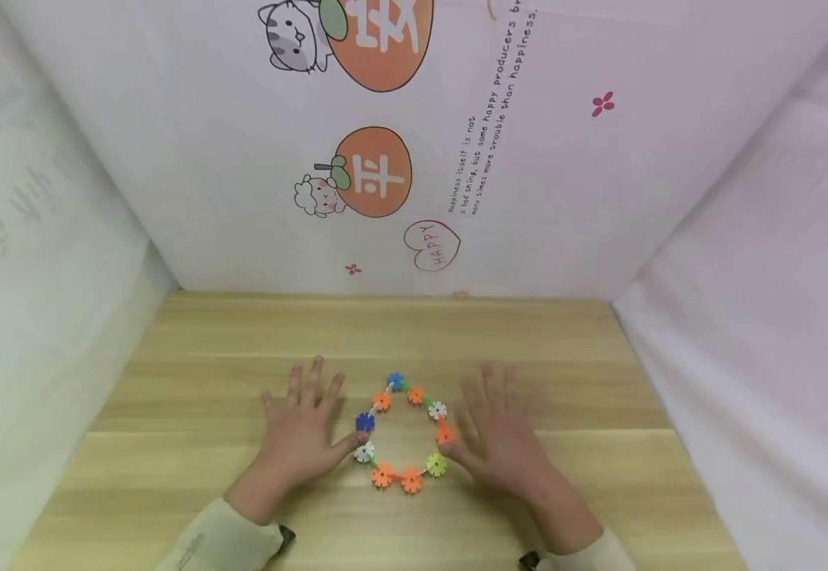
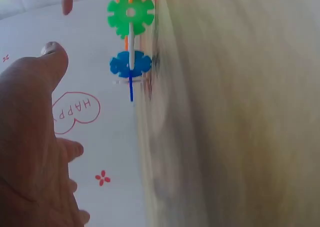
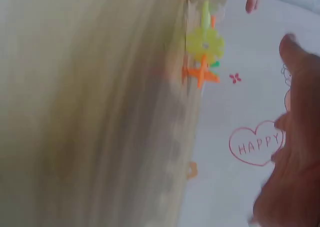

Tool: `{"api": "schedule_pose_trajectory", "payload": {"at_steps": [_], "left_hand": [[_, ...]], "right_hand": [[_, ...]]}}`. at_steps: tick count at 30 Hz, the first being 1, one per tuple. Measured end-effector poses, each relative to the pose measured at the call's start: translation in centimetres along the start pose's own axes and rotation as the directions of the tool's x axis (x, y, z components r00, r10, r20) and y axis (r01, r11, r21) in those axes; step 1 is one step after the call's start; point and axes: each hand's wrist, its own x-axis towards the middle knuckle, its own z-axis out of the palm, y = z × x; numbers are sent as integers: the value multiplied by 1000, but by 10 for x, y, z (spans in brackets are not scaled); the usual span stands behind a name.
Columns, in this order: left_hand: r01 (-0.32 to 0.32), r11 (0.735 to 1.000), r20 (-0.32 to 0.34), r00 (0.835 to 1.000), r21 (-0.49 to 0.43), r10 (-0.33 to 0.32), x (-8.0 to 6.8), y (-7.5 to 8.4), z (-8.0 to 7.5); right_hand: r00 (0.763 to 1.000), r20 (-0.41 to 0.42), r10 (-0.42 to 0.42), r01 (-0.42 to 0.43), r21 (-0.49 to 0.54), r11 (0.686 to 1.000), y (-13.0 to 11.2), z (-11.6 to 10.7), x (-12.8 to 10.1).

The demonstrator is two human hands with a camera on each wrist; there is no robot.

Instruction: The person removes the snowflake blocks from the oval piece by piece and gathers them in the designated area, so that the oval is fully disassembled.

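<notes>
Where woodgrain table [image 1: 207, 396] bears plastic snowflake-disc ring [image 1: 405, 434], left hand [image 1: 304, 432], right hand [image 1: 496, 436] flat, grips apart.

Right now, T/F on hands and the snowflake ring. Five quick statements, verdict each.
1. The ring of snowflake pieces lies flat on the wooden table. True.
2. The left hand grips a piece in a fist. False: its fingers are spread flat, thumb at the ring's left edge.
3. The right hand lies to the right of the ring. True.
4. All the pieces are orange. False: blue, white and green ones show too.
5. The ring sits between the two hands. True.
</notes>
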Motion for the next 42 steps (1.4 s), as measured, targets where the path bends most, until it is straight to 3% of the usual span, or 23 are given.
{"api": "schedule_pose_trajectory", "payload": {"at_steps": [5,11,17,28,32,35,39,42], "left_hand": [[-88,991,-47,995,-99,84,3,5,0],[-192,953,-123,978,-233,167,4,10,1],[-232,917,-175,967,-325,183,3,13,3],[-271,885,-217,956,-378,200,3,15,5],[-331,844,-264,935,-422,235,5,18,1],[-393,798,-307,912,-457,273,6,20,-3],[-472,733,-346,877,-491,333,15,24,-9],[-502,696,-340,864,-514,372,26,26,-15]], "right_hand": [[980,16,-198,193,139,971,-12,7,4],[949,79,-306,285,211,935,-23,20,-1],[930,109,-350,324,201,924,-34,27,1],[910,81,-406,395,126,910,-40,30,10],[911,98,-400,381,170,909,-39,24,13],[908,95,-408,376,244,894,-36,14,19],[906,96,-412,351,373,859,-30,-4,34],[910,118,-398,302,469,830,-22,-14,50]]}}
